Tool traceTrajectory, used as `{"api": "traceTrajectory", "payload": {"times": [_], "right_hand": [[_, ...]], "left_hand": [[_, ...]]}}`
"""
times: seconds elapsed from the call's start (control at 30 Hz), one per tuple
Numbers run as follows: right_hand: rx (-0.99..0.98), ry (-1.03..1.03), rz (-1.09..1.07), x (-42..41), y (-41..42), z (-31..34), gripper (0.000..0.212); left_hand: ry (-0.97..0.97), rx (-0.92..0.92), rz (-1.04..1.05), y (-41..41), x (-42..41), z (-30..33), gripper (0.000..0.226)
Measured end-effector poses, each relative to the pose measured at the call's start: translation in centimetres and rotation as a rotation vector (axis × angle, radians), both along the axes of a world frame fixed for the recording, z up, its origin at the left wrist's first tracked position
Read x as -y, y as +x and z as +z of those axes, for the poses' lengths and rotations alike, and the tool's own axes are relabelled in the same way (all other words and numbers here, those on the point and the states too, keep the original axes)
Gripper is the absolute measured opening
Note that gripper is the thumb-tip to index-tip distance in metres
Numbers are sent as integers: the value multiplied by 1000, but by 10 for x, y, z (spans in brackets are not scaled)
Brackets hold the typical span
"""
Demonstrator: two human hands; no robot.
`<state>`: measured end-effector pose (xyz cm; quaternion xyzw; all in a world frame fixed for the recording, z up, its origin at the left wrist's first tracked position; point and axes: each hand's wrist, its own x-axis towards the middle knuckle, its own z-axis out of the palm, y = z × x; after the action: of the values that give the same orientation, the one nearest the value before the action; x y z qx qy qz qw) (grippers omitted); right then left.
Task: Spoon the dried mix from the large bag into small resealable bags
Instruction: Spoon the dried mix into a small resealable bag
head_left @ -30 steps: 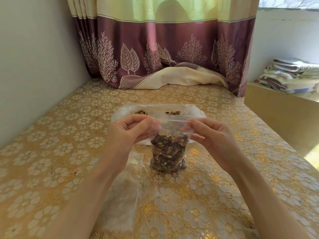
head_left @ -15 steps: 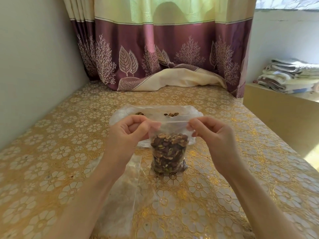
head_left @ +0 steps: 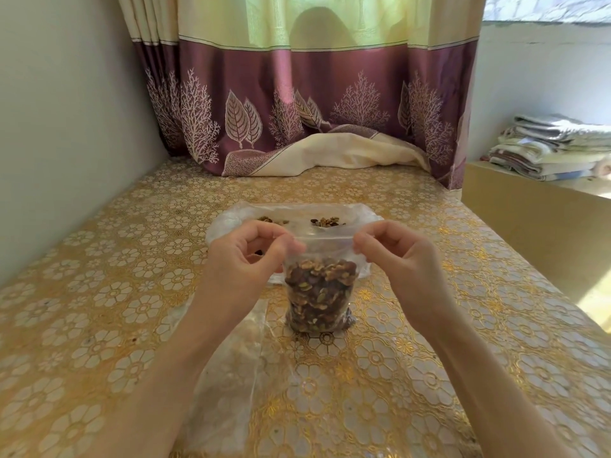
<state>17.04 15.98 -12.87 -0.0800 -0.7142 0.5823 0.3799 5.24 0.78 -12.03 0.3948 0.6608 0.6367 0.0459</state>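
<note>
A small clear resealable bag point(head_left: 319, 292) stands upright on the table, filled with a brown mix of nuts and seeds. My left hand point(head_left: 246, 259) pinches the left end of its top strip. My right hand point(head_left: 395, 257) pinches the right end, so the strip is stretched flat between them. Behind the small bag lies the large clear bag point(head_left: 297, 214), nearly flat, with a few bits of mix left inside. No spoon is in view.
Several empty clear bags point(head_left: 231, 375) lie flat on the gold floral tablecloth point(head_left: 99, 292) under my left forearm. A wall runs along the left. A purple curtain point(head_left: 297, 110) hangs at the back. Folded cloths point(head_left: 552, 147) sit on a ledge at right.
Both hands keep their pinch on the small bag's top strip. The bag and hands have barely shifted; the view has moved a little closer.
</note>
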Motion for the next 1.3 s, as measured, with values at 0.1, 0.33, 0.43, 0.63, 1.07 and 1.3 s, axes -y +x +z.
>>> {"api": "traceTrajectory", "payload": {"times": [0.1, 0.33, 0.43, 0.63, 1.07, 1.3], "right_hand": [[-2, 27, 1, 0, 1, 1, 15], [26, 113, 51, 4, 1, 2, 21], [20, 116, 62, 5, 2, 2, 21], [-7, 82, 45, 4, 3, 5, 25], [0, 117, 42, 10, 1, 5, 19], [-3, 149, 24, 9, 1, 6, 24]], "left_hand": [[-1, -24, -11, 1, 0, 1, 9], [-11, -102, 0, 6, -1, 2, 14], [1, -105, 3, 4, 1, 2, 13], [-7, -102, -8, 0, 3, 1, 1], [-49, -144, -52, 0, 3, 3, 9], [-62, -283, 41, 7, -1, 5, 19]]}}
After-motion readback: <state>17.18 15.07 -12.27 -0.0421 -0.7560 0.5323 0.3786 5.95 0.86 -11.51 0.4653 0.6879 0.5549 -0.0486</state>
